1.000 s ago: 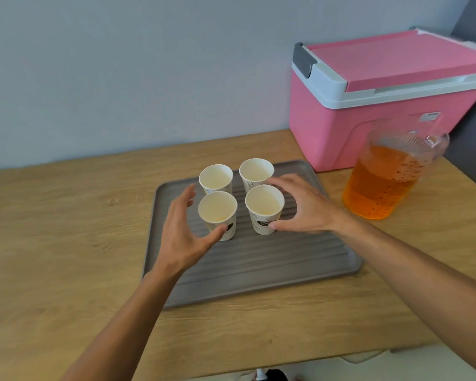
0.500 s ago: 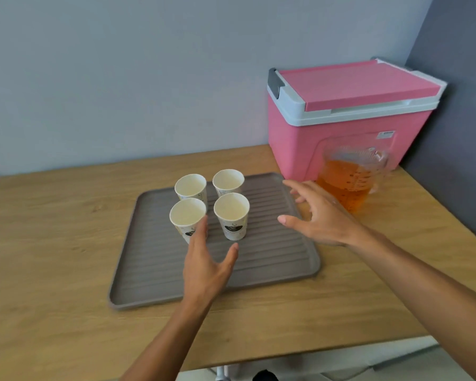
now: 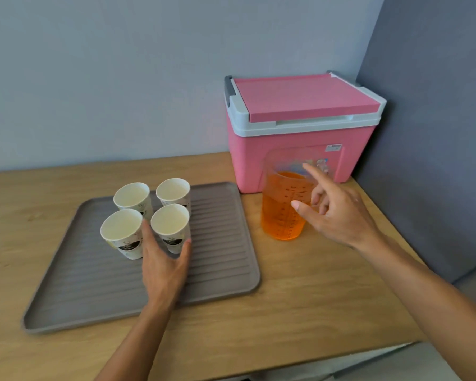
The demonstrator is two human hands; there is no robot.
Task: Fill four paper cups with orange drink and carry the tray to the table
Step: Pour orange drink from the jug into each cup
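Observation:
Several white paper cups stand in a tight square on the grey ribbed tray [image 3: 220, 273], all looking empty. The front right cup [image 3: 171, 225] sits between the spread thumb and fingers of my left hand [image 3: 164, 266], which lies low on the tray and touches its base. The front left cup [image 3: 123, 232] is just left of my fingers. A clear measuring jug of orange drink [image 3: 282, 210] stands on the wood to the right of the tray. My right hand [image 3: 333, 210] hovers at the jug's right side, fingers spread and holding nothing.
A pink cooler box [image 3: 300, 125] with a white-rimmed lid stands behind the jug in the corner. A dark grey partition [image 3: 434, 133] closes the right side. The wooden counter [image 3: 300, 312] ends at a front edge near me.
My right hand has moved right from the tray's edge to the jug. My left hand has slid forward to the front right cup. The view has shifted right.

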